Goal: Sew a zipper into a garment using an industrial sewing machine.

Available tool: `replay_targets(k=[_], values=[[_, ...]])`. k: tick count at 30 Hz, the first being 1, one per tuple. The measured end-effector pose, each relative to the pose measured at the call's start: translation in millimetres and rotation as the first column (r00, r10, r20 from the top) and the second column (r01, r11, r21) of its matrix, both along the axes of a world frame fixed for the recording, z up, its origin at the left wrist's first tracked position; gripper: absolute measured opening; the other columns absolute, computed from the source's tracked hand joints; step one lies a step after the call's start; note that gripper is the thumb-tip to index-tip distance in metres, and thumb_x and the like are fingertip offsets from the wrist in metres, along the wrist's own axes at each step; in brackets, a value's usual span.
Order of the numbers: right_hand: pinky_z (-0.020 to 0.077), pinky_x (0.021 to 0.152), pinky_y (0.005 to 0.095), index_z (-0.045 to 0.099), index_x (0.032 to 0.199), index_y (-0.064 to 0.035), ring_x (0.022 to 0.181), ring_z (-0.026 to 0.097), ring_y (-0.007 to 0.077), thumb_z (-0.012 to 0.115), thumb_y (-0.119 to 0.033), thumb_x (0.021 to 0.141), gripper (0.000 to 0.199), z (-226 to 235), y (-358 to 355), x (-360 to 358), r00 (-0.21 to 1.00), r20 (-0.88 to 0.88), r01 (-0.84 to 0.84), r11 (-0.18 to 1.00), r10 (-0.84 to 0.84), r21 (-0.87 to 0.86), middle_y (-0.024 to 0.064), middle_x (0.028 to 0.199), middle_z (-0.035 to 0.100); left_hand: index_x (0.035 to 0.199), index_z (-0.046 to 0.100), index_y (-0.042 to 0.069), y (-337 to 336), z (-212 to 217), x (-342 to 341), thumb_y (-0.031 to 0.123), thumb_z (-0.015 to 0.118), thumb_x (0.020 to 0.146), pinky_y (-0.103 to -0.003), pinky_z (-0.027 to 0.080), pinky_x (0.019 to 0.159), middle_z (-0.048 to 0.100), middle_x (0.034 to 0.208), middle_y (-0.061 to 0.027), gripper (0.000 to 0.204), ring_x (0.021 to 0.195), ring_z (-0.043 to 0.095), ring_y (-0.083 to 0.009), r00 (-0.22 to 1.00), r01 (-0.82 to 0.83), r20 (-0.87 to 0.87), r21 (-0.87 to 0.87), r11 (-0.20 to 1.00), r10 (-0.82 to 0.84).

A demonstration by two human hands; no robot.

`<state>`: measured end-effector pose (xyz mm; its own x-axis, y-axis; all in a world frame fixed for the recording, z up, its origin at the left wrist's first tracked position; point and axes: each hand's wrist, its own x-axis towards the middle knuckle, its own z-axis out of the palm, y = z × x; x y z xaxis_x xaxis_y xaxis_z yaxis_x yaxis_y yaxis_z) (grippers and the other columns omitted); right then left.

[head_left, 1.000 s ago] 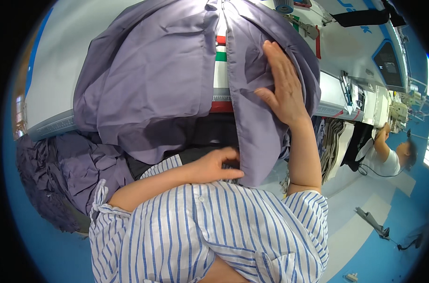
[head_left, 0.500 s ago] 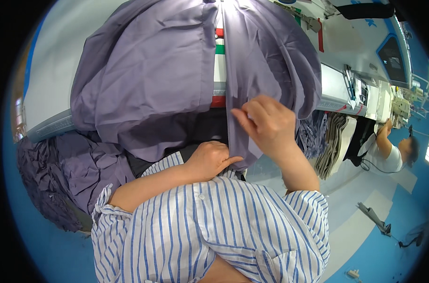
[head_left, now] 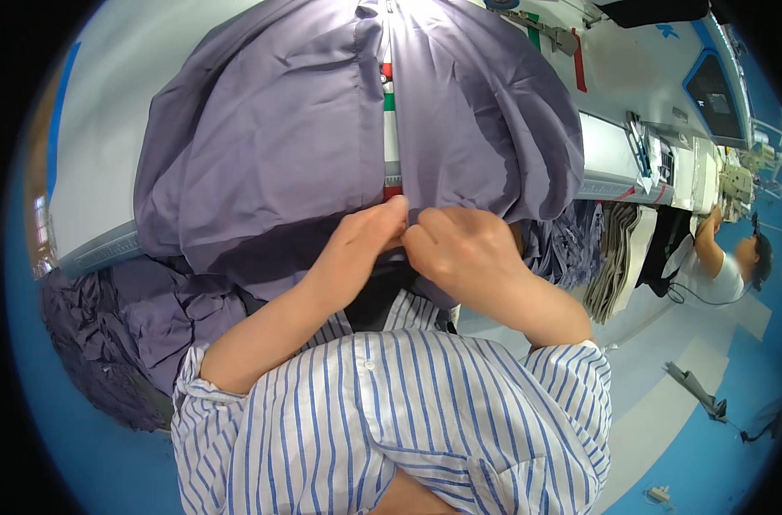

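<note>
- Purple-grey garment (head_left: 305, 146) lies spread over the pale worktable (head_left: 107, 154) in your head view, its near hem hanging off the table's front edge toward you.
- Your left hand (head_left: 361, 245) and right hand (head_left: 459, 249) meet at that hem, fingers closed, pinching the fabric together.
- More purple cloth (head_left: 107, 343) is heaped at your lower left.

Person wears a white shirt (head_left: 391, 429) with thin blue vertical stripes, button-front, one small white button (head_left: 367, 366) on the placket. Sleeves rolled to just below the elbows, cuffs bunched in thick folds. Forearms bare below the rolls. Left grip (head_left: 356, 249) and right grip (head_left: 459, 249) bare, no gloves, rings or watch showing.
</note>
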<state>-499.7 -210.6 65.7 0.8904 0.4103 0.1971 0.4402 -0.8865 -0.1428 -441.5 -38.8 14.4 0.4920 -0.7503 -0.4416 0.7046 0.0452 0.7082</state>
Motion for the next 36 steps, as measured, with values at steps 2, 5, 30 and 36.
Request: replay_targets(k=[2, 5, 30, 36], values=[[0.0475, 0.052, 0.0329, 0.059, 0.074, -0.0083, 0.065, 0.061, 0.0205, 0.068, -0.014, 0.071, 0.011, -4, -3, 7, 0.983, -0.156, -0.094, 0.996, 0.094, 0.008, 0.0044, 0.071, 0.055, 0.106, 0.064, -0.003, -7, -5, 0, 0.028, 0.041, 0.11, -0.026, 0.05, 0.083, 0.065, 0.093, -0.0026, 0.038, 0.087, 0.06, -0.0086, 0.996, -0.003, -0.087, -0.094, 0.996, -0.005], [0.0505, 0.055, 0.0356, 0.061, 0.081, -0.0068, 0.067, 0.063, 0.0237, 0.07, -0.016, 0.079, 0.013, -13, -14, 29, 0.992, -0.089, -0.054, 0.924, 0.094, 0.379, 0.0046, 0.078, 0.058, 0.096, 0.063, 0.001, -14, -15, -2, 0.032, 0.044, 0.11, -0.024, 0.047, 0.074, 0.06, 0.085, 0.003, 0.039, 0.08, 0.055, -0.0046, 0.999, -0.048, -0.027, -0.014, 0.999, 0.047], [0.0537, 0.073, 0.0333, 0.069, 0.096, -0.0059, 0.096, 0.07, 0.0235, 0.075, -0.009, 0.074, 0.023, -36, -40, 56, 0.954, 0.298, -0.136, 0.863, -0.017, 0.486, 0.0084, 0.109, 0.072, 0.09, 0.072, 0.007, 8, 21, 86, 0.009, 0.069, 0.073, -0.028, 0.051, 0.07, 0.073, 0.094, -0.004, 0.018, 0.087, 0.071, -0.0192, -0.4, -0.123, 0.907, 0.089, 0.988, -0.132], [0.0553, 0.074, 0.0327, 0.069, 0.09, -0.0048, 0.096, 0.072, 0.0236, 0.073, -0.009, 0.071, 0.02, -33, -35, 57, 0.979, 0.205, -0.109, 0.902, 0.023, 0.418, 0.0082, 0.103, 0.073, 0.098, 0.072, 0.007, 2, 43, 94, 0.012, 0.073, 0.074, -0.03, 0.052, 0.07, 0.072, 0.099, -0.0043, 0.025, 0.088, 0.07, -0.0206, -0.327, -0.072, 0.929, 0.156, 0.985, -0.171]])
